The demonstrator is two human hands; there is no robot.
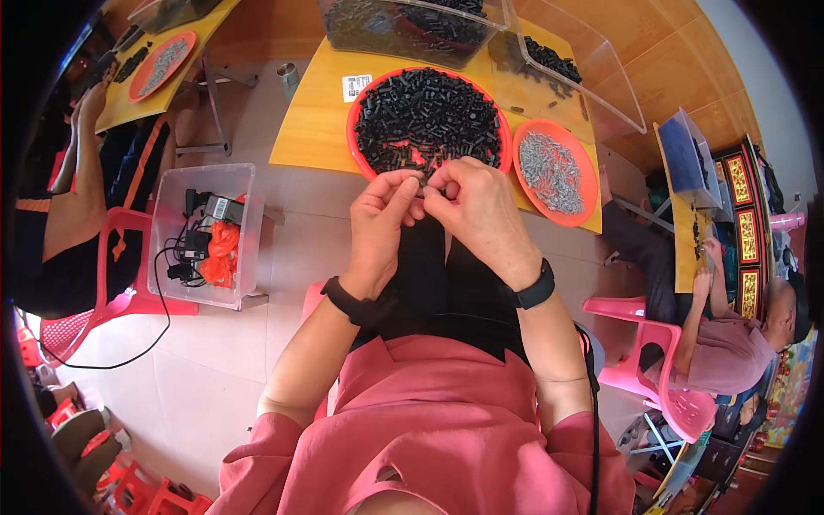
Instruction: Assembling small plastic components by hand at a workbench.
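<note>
My left hand (386, 219) and my right hand (482, 210) meet at the near rim of a round red tray (353, 129). The tray is heaped with small black cylindrical plastic pieces (429, 107). Thumb and fingers of both hands are pinched together, almost touching. A small dark piece seems to sit at the left fingertips; what the right fingers grip is hidden. Right of the tray, an orange plate (592, 184) carries many small silver metal pins or screws (549, 172).
A yellow table (309, 129) holds clear plastic bins (403, 39) of black pieces at its back. On the floor at left stands a clear bin (163, 249) with adapters, cables and an orange bag. Co-workers sit at tables left and right, on pink chairs (639, 360).
</note>
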